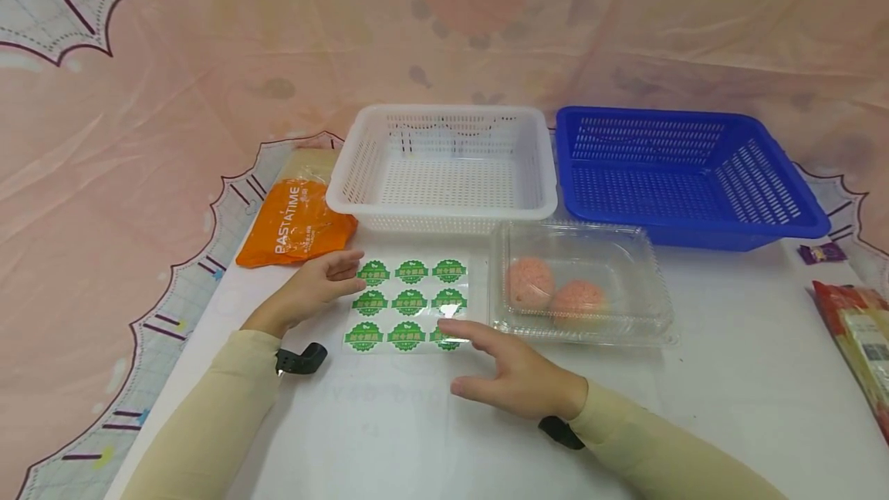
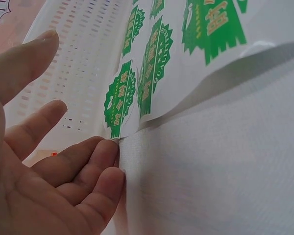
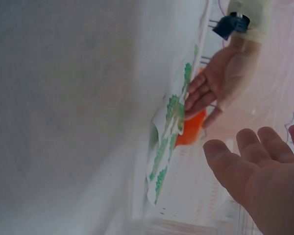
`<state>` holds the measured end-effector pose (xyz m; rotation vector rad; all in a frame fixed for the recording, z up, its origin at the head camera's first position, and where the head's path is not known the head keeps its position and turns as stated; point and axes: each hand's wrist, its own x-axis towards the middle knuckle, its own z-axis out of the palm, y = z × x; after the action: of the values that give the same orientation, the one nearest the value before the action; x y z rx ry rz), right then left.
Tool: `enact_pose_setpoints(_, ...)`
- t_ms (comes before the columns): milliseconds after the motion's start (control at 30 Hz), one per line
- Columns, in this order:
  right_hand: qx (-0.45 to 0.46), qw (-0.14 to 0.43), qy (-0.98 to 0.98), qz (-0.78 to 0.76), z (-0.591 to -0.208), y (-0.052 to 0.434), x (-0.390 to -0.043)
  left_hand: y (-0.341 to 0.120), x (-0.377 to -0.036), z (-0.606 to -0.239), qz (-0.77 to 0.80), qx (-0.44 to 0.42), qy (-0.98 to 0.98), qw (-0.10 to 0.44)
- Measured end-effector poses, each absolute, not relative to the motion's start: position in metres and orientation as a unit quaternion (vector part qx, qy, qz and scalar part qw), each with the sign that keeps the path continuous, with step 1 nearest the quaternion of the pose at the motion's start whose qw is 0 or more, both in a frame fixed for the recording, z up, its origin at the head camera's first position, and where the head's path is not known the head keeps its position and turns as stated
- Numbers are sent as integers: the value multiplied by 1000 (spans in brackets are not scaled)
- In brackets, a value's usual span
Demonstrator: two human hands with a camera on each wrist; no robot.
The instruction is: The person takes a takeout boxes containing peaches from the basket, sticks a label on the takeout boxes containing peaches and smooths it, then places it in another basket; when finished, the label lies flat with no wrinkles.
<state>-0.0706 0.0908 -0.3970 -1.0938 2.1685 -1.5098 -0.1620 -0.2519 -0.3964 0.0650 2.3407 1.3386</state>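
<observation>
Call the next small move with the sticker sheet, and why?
Probably the right hand pinching a sticker at the sheet's near right corner. The left hand already touches the sheet's left edge with straight fingers, and the right hovers open there, holding nothing.

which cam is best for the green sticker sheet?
Head view: the whole sticker sheet lies flat, nine green labels visible. Left wrist shows only its edge at the left hand's fingertips, close up. Right wrist shows it edge-on and blurred.

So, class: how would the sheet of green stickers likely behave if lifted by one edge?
The sticker sheet would probably flop: its edge already curls off the table. Its glossy face looks slippery. It seems light, so the left hand could shift it easily.
</observation>
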Motion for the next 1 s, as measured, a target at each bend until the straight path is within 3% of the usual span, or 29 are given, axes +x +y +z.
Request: enact_pose_setpoints(1000, -316, 212, 784, -490, -403, 69, -79, -252, -164, -397, 481, 14, 846, 230)
